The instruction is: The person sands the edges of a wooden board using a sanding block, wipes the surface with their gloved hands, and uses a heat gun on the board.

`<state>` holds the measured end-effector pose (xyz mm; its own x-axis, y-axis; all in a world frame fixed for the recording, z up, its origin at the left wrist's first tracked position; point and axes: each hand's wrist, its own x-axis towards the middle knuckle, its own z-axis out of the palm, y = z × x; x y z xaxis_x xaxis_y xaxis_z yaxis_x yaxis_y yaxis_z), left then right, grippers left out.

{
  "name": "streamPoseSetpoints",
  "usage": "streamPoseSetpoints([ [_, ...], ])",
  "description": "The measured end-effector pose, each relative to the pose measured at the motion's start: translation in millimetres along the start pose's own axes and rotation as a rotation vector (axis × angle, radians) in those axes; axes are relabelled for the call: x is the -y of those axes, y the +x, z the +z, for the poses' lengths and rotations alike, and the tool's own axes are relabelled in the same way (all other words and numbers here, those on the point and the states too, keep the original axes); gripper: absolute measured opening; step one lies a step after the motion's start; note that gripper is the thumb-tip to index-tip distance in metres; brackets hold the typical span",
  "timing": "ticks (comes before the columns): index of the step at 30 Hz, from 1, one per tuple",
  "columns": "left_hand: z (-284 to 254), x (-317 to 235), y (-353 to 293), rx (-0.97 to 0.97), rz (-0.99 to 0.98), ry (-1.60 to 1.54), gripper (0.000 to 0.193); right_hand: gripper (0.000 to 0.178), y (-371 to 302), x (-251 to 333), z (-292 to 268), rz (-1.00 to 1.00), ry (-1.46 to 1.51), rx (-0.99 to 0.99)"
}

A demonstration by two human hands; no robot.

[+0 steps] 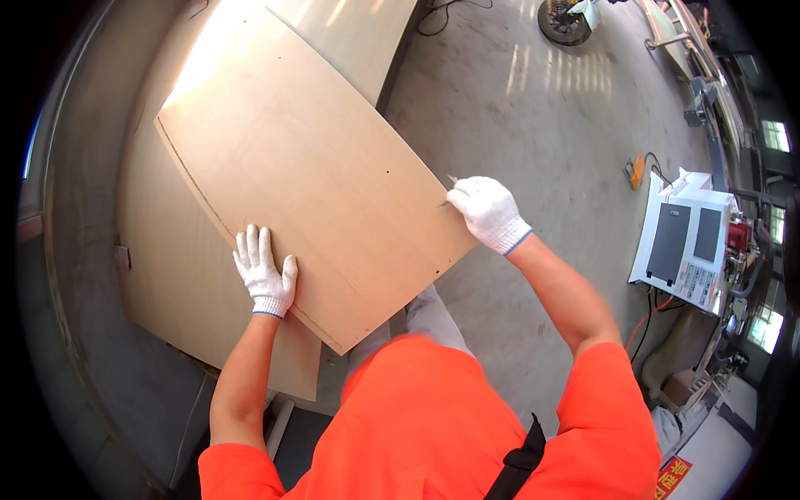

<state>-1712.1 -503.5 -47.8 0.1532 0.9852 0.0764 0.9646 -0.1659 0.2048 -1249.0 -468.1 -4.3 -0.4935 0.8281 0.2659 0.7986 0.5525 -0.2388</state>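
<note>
A large light-brown wooden panel (308,167) lies on top of a stack of similar boards (179,250). My left hand (265,272), in a white knit glove, rests flat with fingers spread on the panel's near left edge. My right hand (487,211), also gloved, is closed around a small thin metal tool (451,180) pressed against the panel's right edge. A few small holes dot the panel near that edge.
A white control console with dark screens (685,240) stands on the right, with cables and an orange box (637,172) on the concrete floor (533,92). A wheel (563,20) sits at the far top. Another pale board (358,33) lies beyond the panel.
</note>
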Motion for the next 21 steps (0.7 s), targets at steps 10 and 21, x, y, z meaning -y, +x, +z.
streamPoseSetpoints([
  [10,4.7,6.6,-7.5,-0.025,-0.027,-0.031,0.081,0.015,-66.0,2.7,-19.5,0.139,0.170,0.153],
  [21,-3.1,1.9,-0.4,0.004,-0.041,-0.049,0.081,0.050,238.5,-37.2,52.4,0.722,0.716,-0.198],
])
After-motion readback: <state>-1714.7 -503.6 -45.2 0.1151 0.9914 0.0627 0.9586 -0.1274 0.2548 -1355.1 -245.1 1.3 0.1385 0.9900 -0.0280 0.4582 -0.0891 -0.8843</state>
